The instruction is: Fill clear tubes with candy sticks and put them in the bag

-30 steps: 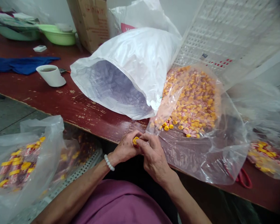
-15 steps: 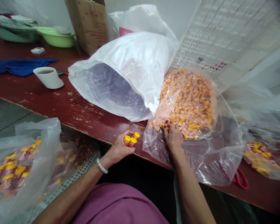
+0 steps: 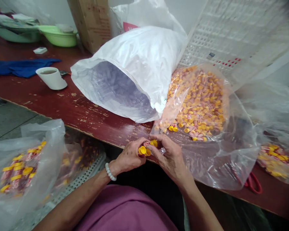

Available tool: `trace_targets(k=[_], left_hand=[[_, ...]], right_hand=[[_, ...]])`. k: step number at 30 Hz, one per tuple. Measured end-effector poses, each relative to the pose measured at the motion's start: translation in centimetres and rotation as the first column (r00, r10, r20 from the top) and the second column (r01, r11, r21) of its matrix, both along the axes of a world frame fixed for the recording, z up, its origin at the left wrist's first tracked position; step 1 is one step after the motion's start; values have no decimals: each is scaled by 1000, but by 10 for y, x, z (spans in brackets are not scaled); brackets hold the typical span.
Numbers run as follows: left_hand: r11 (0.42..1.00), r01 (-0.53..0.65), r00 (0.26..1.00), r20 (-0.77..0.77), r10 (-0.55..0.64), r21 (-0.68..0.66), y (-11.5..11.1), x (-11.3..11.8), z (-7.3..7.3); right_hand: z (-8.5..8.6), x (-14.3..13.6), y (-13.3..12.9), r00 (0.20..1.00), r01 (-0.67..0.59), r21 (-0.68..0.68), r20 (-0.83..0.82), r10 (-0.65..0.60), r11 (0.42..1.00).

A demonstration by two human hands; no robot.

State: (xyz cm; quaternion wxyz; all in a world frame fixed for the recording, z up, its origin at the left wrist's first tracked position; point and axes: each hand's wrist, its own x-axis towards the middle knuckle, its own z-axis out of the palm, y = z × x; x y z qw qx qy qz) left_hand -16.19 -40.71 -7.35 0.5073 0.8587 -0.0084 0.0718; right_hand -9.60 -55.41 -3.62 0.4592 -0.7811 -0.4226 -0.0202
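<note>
My left hand, with a beaded bracelet at the wrist, is closed around a few small yellow-capped tubes. Against it, my right hand pinches another yellow-capped tube with red and white contents. Both hands meet just in front of the table edge. Beyond the right hand lies a clear plastic bag holding a heap of small yellow-capped tubes. A large white sack lies with its mouth towards me, and many clear plastic pieces show inside.
A white cup of dark liquid stands on the red table. At lower left, an open bag of capped tubes sits by a crate. Red-handled scissors lie right. A white perforated basket leans behind.
My right hand has left the bag of tubes and come left to my left hand, bringing a tube. The left hand has shifted slightly right, still holding its tubes.
</note>
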Motion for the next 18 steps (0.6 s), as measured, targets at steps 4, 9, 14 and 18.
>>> trace_targets(k=[4, 9, 14, 18], left_hand=[[999, -40, 999, -15, 40, 4, 2, -2, 0], [996, -64, 997, -42, 61, -68, 3, -4, -7], [962, -93, 991, -119, 64, -256, 2, -8, -11], [822, -168, 965, -263, 23, -544, 6, -10, -5]], right_hand=[[0, 8, -5, 997, 66, 83, 37, -69, 994], [-19, 2, -1, 974, 49, 13, 221, -50, 999], [-36, -7, 5, 981, 2, -52, 193, 8, 999], [-21, -9, 4, 998, -44, -57, 52, 47, 997]])
